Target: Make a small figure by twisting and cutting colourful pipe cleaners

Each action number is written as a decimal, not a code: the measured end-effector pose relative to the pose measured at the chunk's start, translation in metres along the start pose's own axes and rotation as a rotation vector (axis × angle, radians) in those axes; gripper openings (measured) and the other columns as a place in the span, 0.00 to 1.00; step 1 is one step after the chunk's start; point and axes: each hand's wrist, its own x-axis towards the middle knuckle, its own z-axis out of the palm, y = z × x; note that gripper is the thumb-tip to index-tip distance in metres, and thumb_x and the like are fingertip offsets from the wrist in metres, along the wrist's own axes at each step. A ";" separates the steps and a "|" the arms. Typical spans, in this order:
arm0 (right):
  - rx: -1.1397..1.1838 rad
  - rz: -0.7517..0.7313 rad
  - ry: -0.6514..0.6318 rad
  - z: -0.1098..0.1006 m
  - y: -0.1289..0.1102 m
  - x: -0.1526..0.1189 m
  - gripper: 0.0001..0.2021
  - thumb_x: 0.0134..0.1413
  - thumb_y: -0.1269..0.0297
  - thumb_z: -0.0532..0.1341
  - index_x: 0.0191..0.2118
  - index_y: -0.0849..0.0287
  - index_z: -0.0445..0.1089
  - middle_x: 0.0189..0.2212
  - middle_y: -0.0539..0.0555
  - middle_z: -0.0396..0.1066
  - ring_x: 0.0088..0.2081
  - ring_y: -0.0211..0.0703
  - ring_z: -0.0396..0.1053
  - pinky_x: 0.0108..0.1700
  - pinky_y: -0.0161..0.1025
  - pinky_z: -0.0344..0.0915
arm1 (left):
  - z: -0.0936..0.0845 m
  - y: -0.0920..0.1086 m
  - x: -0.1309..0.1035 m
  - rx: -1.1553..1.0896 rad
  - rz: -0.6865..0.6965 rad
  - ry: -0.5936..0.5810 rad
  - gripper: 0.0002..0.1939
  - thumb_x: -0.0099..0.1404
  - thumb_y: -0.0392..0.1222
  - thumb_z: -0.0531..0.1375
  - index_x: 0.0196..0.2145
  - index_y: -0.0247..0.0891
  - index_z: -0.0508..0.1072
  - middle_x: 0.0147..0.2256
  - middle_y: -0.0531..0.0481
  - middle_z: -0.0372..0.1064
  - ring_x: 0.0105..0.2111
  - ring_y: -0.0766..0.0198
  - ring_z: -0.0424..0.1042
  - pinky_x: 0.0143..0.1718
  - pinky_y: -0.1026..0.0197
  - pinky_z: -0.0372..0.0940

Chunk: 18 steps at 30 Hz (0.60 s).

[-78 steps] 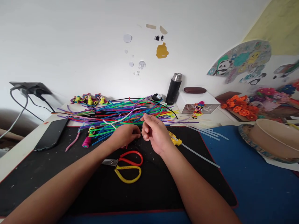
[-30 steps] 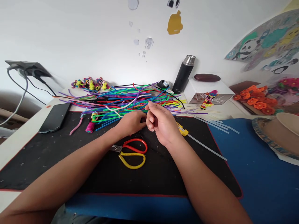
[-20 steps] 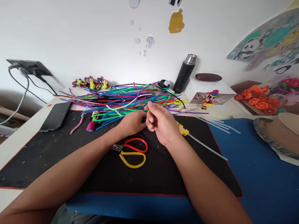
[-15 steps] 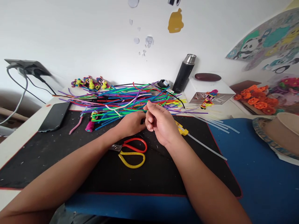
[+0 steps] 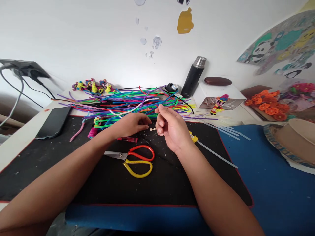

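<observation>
My left hand (image 5: 134, 125) is low over the black mat (image 5: 167, 183), its thumb and fingers slightly apart with nothing visible between them. Just right of its fingertips lie two small pale bead-like pieces (image 5: 151, 129). My right hand (image 5: 174, 128) is raised beside them, fingers curled and thumb pressed to the index finger; whatever the pinch holds is too small to make out. Below the hands lie scissors (image 5: 140, 161) with one red and one yellow handle. A small dark-red object (image 5: 127, 139) shows under my left wrist. Behind the right wrist, a yellow tool (image 5: 194, 137) is partly hidden, a translucent stick (image 5: 218, 154) extending from it.
Colourful pipe cleaners (image 5: 118, 104) are heaped behind the hands. A phone (image 5: 54, 123) lies left, near a pink spool-like piece (image 5: 93, 132). At the back stand a black flask (image 5: 193, 78), a white box (image 5: 221, 91) and small figures (image 5: 92, 86). A round basket (image 5: 278, 144) sits right.
My hands have moved apart, the left shifting left and its fingers loosening. The two pale pieces and the dark-red object have come into sight. The camera view has shifted slightly.
</observation>
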 end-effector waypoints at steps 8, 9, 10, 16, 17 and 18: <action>-0.026 -0.008 0.049 -0.001 -0.001 0.002 0.22 0.50 0.43 0.74 0.32 0.57 0.71 0.17 0.41 0.57 0.16 0.31 0.57 0.18 0.32 0.50 | 0.011 -0.003 0.004 0.051 0.064 -0.026 0.10 0.64 0.44 0.60 0.40 0.41 0.79 0.37 0.50 0.78 0.35 0.58 0.75 0.36 0.61 0.64; -0.031 -0.002 0.049 -0.001 -0.001 0.002 0.22 0.50 0.43 0.74 0.32 0.57 0.71 0.18 0.41 0.57 0.16 0.31 0.57 0.18 0.33 0.50 | 0.013 -0.003 0.004 0.053 0.069 -0.021 0.10 0.64 0.45 0.60 0.39 0.41 0.79 0.36 0.50 0.78 0.35 0.58 0.75 0.35 0.61 0.64; -0.035 0.003 0.047 -0.001 0.000 0.002 0.22 0.50 0.43 0.74 0.32 0.57 0.71 0.18 0.41 0.57 0.16 0.31 0.57 0.18 0.33 0.50 | 0.014 -0.003 0.005 0.056 0.070 -0.015 0.09 0.64 0.46 0.61 0.38 0.40 0.79 0.35 0.50 0.77 0.34 0.58 0.74 0.35 0.60 0.63; -0.049 0.002 0.026 -0.002 0.004 0.004 0.21 0.50 0.43 0.74 0.32 0.57 0.72 0.17 0.41 0.57 0.16 0.31 0.57 0.18 0.33 0.49 | 0.022 -0.002 0.005 0.127 0.080 0.040 0.07 0.66 0.45 0.62 0.35 0.40 0.78 0.35 0.49 0.76 0.34 0.57 0.73 0.34 0.60 0.62; -0.055 0.003 0.030 -0.002 0.004 0.004 0.21 0.50 0.44 0.74 0.32 0.57 0.72 0.17 0.41 0.57 0.16 0.31 0.57 0.18 0.33 0.49 | 0.023 -0.001 0.005 0.136 0.088 0.050 0.07 0.66 0.44 0.62 0.35 0.41 0.78 0.36 0.49 0.76 0.35 0.57 0.73 0.34 0.60 0.62; -0.061 0.006 0.034 -0.002 0.005 0.004 0.21 0.50 0.44 0.74 0.32 0.57 0.72 0.17 0.41 0.57 0.16 0.31 0.56 0.18 0.33 0.49 | 0.024 -0.001 0.005 0.135 0.090 0.056 0.06 0.66 0.43 0.62 0.35 0.41 0.79 0.36 0.48 0.77 0.35 0.57 0.73 0.34 0.60 0.62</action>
